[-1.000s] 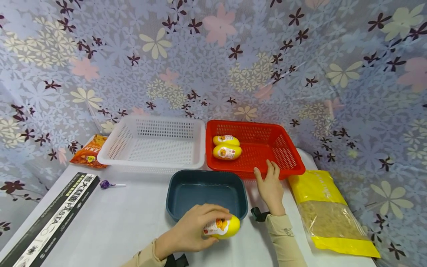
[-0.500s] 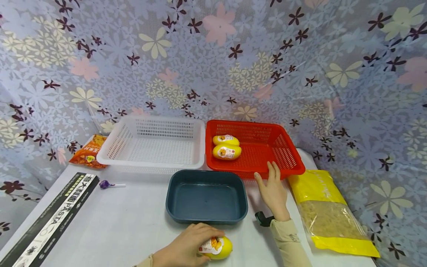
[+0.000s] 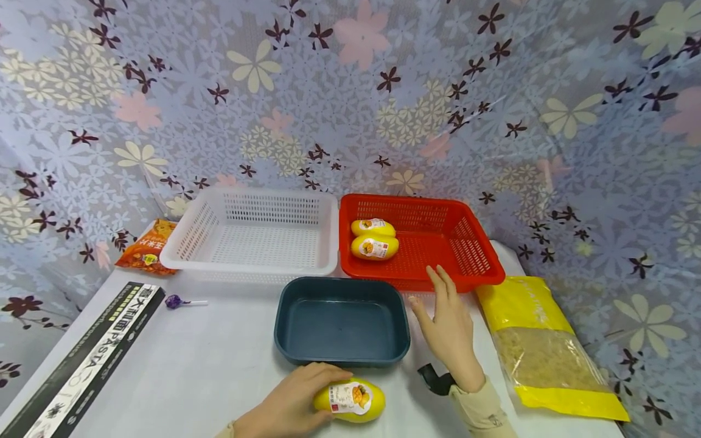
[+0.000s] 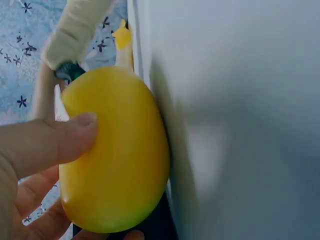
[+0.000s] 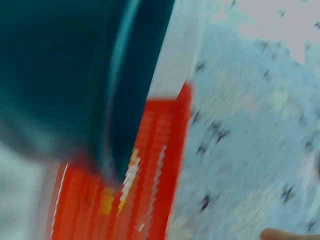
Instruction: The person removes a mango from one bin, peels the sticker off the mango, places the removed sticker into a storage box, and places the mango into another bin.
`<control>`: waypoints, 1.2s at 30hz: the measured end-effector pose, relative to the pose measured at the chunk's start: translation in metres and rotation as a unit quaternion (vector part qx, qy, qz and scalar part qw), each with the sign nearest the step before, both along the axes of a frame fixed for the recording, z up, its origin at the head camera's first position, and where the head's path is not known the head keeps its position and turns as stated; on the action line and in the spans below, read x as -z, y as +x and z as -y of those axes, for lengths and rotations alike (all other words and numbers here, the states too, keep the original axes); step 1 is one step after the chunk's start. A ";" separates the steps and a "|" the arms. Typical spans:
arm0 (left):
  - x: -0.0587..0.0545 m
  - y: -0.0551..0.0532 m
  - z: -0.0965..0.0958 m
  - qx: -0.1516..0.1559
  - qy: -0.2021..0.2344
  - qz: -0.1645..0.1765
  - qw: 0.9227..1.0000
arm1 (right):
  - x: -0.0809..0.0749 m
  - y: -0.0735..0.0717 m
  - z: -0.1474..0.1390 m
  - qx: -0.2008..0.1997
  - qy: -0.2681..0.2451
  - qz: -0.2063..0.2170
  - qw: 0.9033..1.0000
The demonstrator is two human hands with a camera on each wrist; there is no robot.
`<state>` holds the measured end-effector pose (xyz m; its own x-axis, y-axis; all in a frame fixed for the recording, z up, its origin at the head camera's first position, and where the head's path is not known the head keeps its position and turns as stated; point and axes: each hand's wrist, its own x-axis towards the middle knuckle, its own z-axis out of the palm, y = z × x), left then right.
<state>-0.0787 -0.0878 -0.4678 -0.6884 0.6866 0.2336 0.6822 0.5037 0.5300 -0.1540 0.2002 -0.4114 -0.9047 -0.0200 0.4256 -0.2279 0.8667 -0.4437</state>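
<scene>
My left hand point(image 3: 292, 398) grips one end of a yellow mango point(image 3: 350, 400) with a white fruit label, low at the table's front, just before the dark teal bin point(image 3: 342, 359). In the left wrist view the thumb presses one side of the mango point(image 4: 117, 160), with fingers curled on the other side. My right hand point(image 3: 449, 328), fingers extended and holding nothing, hovers by the front wall of the red basket point(image 3: 438, 243). Two similar mangoes point(image 3: 375, 247) lie at that basket's left end. The right wrist view is blurred, with a fingertip point(image 5: 285, 234) at the bottom right.
A white basket point(image 3: 263, 267) stands left of the red one. Further left lie an orange snack bag point(image 3: 145, 252), a lollipop point(image 3: 174, 302) and a long pasta box point(image 3: 87, 365). A yellow pasta-like bag point(image 3: 547, 347) lies right. Floral cloth point(image 3: 350, 121) hangs behind.
The left hand has brought the mango down and towards me, from the bin's front rim to before the bin. My right hand has drawn slightly back from the red basket.
</scene>
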 end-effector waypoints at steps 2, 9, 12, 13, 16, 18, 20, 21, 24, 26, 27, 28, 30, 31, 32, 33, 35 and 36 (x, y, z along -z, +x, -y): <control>0.000 0.001 0.002 -0.010 0.006 0.003 1.000 | -0.001 0.013 0.005 -0.047 -0.024 -0.037 0.998; 0.003 0.001 0.005 -0.031 0.029 -0.014 0.999 | 0.015 0.047 0.021 -0.323 -0.152 -0.063 0.932; 0.006 -0.001 0.005 -0.027 0.047 -0.044 0.998 | 0.028 0.056 0.028 -0.405 -0.196 -0.023 0.893; 0.007 -0.001 0.005 -0.024 0.053 -0.054 0.997 | 0.033 0.059 0.029 -0.422 -0.205 0.000 0.883; 0.011 -0.002 0.007 -0.014 0.069 -0.077 0.995 | 0.047 0.065 0.032 -0.446 -0.204 0.066 0.869; 0.012 -0.003 0.009 -0.006 0.073 -0.089 0.993 | 0.054 0.069 0.032 -0.443 -0.190 0.105 0.870; 0.011 -0.004 0.010 0.005 0.075 -0.099 0.992 | 0.058 0.071 0.032 -0.426 -0.175 0.154 0.874; 0.011 -0.004 0.011 0.008 0.076 -0.105 0.992 | 0.059 0.071 0.032 -0.413 -0.172 0.183 0.875; 0.009 -0.005 0.012 0.012 0.078 -0.108 0.991 | 0.060 0.071 0.033 -0.366 -0.159 0.272 0.875; 0.009 -0.006 0.012 0.010 0.079 -0.110 0.991 | 0.062 0.070 0.035 -0.342 -0.152 0.313 0.873; 0.009 -0.006 0.012 0.008 0.079 -0.109 0.991 | 0.064 0.069 0.035 -0.333 -0.148 0.324 0.873; 0.010 -0.006 0.011 0.007 0.079 -0.107 0.991 | 0.065 0.069 0.036 -0.329 -0.143 0.326 0.875; 0.010 -0.006 0.011 0.008 0.081 -0.112 0.990 | 0.069 0.068 0.037 -0.327 -0.142 0.319 0.878; 0.010 -0.005 0.011 0.008 0.082 -0.117 0.990 | 0.071 0.068 0.037 -0.328 -0.143 0.314 0.880; 0.010 -0.005 0.011 0.009 0.084 -0.126 0.988 | 0.073 0.068 0.038 -0.328 -0.145 0.309 0.881; 0.011 -0.006 0.010 0.010 0.088 -0.136 0.987 | 0.074 0.067 0.038 -0.328 -0.149 0.304 0.882; 0.011 -0.006 0.010 0.013 0.096 -0.164 0.982 | 0.077 0.067 0.038 -0.331 -0.160 0.299 0.881; 0.011 -0.007 0.010 0.016 0.099 -0.181 0.978 | 0.077 0.067 0.039 -0.332 -0.164 0.297 0.880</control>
<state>-0.0853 -0.0975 -0.4786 -0.5144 0.6232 0.5891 0.8573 0.3901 0.3358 -0.0868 0.1615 -0.4887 -0.8046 -0.5926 -0.0364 -0.2799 0.4327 -0.8570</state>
